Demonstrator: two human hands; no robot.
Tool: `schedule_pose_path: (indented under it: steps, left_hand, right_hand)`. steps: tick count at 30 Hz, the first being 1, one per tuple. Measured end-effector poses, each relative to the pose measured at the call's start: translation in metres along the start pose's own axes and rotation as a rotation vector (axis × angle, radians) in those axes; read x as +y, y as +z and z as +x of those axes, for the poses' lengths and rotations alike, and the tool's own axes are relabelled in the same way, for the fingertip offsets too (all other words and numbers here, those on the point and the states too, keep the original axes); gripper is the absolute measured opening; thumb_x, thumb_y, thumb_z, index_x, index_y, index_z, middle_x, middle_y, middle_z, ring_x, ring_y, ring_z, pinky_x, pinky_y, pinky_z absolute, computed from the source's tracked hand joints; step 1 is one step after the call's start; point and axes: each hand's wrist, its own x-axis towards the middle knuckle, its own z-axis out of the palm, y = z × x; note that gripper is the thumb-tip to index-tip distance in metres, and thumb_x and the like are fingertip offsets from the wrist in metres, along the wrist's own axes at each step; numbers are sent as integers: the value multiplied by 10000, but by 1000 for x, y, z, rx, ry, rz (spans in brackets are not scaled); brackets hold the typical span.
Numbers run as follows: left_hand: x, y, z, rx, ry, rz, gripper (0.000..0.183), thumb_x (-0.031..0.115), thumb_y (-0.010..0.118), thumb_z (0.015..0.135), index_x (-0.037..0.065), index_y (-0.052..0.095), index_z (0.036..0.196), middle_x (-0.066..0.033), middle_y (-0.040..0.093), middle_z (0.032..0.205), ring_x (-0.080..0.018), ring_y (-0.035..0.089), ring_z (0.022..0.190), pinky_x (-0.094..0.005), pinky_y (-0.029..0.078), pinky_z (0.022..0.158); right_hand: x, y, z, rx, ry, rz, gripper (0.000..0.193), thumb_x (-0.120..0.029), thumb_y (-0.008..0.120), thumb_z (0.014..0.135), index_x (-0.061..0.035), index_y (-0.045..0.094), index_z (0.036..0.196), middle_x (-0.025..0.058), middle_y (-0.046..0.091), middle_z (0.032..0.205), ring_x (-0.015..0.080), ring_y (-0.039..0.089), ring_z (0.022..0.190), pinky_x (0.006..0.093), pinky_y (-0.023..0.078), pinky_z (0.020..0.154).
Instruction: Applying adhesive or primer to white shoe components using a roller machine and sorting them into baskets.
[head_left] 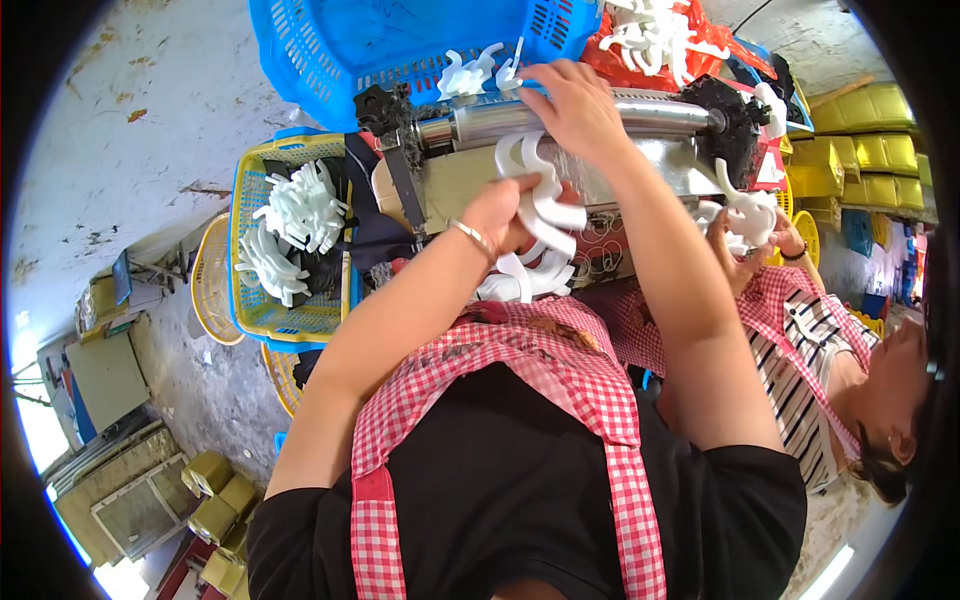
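Note:
My left hand (500, 215) is closed around a few white, curved, hook-shaped pieces (545, 195), held over the front of a machine with a long metal roller (590, 118). More such pieces (530, 278) lie below that hand, close to my apron. My right hand (580, 108) reaches across the roller, thumb and forefinger apart. Its fingertips are at a white curved piece (508, 76) behind the roller; whether they touch it is hard to tell. Another small group of white pieces (466, 75) rests just left of it, by the blue basket (400, 35).
At left, a yellow basket with a blue rim (240, 215) holds bundled white pieces. A red plastic bag (610, 60) of similar pieces lies at the back right. Close on my right, a co-worker's hands (745, 262) hold white pieces. Black fittings (725, 115) flank the roller.

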Motion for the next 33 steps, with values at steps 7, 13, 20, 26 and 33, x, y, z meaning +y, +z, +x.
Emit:
schedule_pose_path:
  steps: [7, 13, 20, 26, 33]
  left_hand:
    - [37, 17, 18, 61, 123, 80, 274, 105, 557, 981, -61, 538, 1197, -216, 652, 1124, -301, 670, 1037, -423, 556, 929]
    - [54, 3, -32, -184, 5, 92, 859, 703, 276, 962, -56, 581, 1224, -251, 639, 1207, -382, 579, 1218, -517, 443, 1048]
    - [43, 3, 14, -199, 31, 147, 285, 238, 533, 1013, -11, 582, 1143, -124, 681, 1067, -224, 669, 976, -363, 568, 800]
    - [-41, -15, -36, 98, 128, 4, 269, 175, 491, 1023, -20, 579, 1185, -141, 669, 1071, -237, 683, 882, -364, 572, 753]
    - [23, -6, 32, 8, -57, 4, 287, 283, 445, 1038, 41, 588, 1095, -121, 658, 971, -234, 662, 764, -386, 574, 648]
  right_hand:
    - [6, 36, 67, -565, 49, 185, 483, -468, 467, 1000, -36, 655, 1103, 178, 638, 1131, 372, 595, 1024, 428, 464, 920]
    - [-38, -7, 6, -30, -142, 150, 357, -372, 573, 954, -59, 620, 788, 105, 640, 819, 327, 626, 738, 427, 498, 656]
    - [-84, -15, -80, 236, -333, 130, 282, -206, 699, 849, -57, 527, 682, 97, 534, 682, 307, 572, 646, 409, 478, 595]
    - [-110, -23, -136, 56, -210, 290, 283, -257, 715, 839, -82, 542, 700, 90, 544, 722, 286, 592, 690, 410, 498, 671]
    - [-68, -12, -94, 146, -154, 199, 264, -278, 685, 865, -51, 595, 764, 126, 606, 826, 338, 603, 757, 436, 499, 693]
